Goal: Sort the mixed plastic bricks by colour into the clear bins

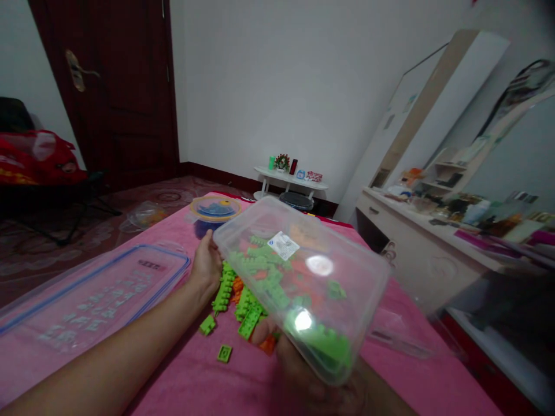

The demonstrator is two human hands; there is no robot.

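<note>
A clear plastic box (347, 260) is held tilted over the pink cloth, its underside with a white label (283, 245) facing me. My left hand (207, 264) grips its left corner, with the fingers partly hidden behind it. Under the near edge, my right hand (301, 370) holds the box, its thumb showing at the left. Green toy building blocks (224, 289) and orange ones (237, 288) are heaped below and behind the box, some visible through the plastic. Two loose green pieces, one a small block (224, 353), lie nearer me.
A large clear lid with a blue seal (186, 263) lies at left on the pink cloth (195, 387). Behind my left hand stands a round blue tub with a clear lid (215, 209). A dressing table (390, 222) is at right, a low white shelf (290, 176) at the back.
</note>
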